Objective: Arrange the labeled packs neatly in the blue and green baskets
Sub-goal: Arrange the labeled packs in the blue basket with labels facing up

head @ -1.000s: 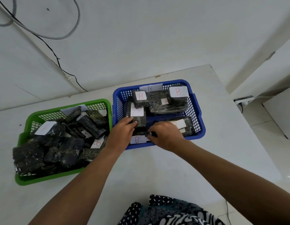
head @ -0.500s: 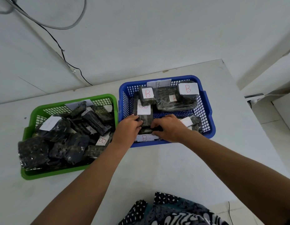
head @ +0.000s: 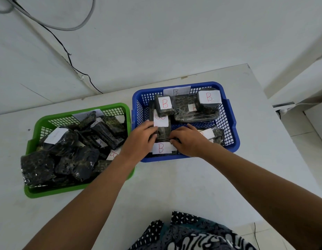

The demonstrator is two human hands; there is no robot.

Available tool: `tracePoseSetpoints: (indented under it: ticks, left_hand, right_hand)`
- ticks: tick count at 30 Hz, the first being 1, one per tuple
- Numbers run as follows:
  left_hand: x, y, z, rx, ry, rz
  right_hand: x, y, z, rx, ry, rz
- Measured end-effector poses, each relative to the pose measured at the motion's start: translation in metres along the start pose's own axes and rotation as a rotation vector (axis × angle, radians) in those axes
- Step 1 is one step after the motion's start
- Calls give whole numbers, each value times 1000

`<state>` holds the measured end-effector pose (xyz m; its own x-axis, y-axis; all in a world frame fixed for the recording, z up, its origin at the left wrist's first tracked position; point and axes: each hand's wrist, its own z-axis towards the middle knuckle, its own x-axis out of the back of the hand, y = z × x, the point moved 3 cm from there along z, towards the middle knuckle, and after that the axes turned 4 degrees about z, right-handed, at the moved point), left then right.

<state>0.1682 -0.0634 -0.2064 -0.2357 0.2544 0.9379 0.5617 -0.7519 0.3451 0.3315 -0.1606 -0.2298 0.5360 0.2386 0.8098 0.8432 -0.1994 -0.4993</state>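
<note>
Head view: your left hand [head: 142,137] and right hand [head: 188,139] pinch a dark pack [head: 162,131] from both sides, likely to square it inside the blue basket [head: 230,123] on the worktop [head: 174,186]; its white label carries a red letter, while the green basket [head: 81,112] alongside stays jumbled

A white flat-topped bench [head: 174,186] stands against a white wall [head: 174,33]. A thin black cable [head: 70,58] and a thicker grey cable [head: 81,26] run along that wall. Black-and-white patterned cloth [head: 189,233] shows at the bottom edge.
</note>
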Motion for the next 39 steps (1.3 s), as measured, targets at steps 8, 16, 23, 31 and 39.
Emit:
tracePoseSetpoints:
  ticks: [8,16,23,31,39]
  left_hand:
    - [11,-7,-9,238,172,74]
    - [9,-12,-7,300,159,125]
    - [4,-14,-17,344,173,9]
    - [1,-20,-25,352,187,-124]
    - [0,-22,-26,349,202,-162]
  right_hand:
    - [7,-5,0,39,45,176]
    - [15,-4,-2,-49,193,499]
    - [21,0,7,-216,400,698]
    - [5,-19,23,-220,398,443]
    - [-5,-26,14,-23,361,112]
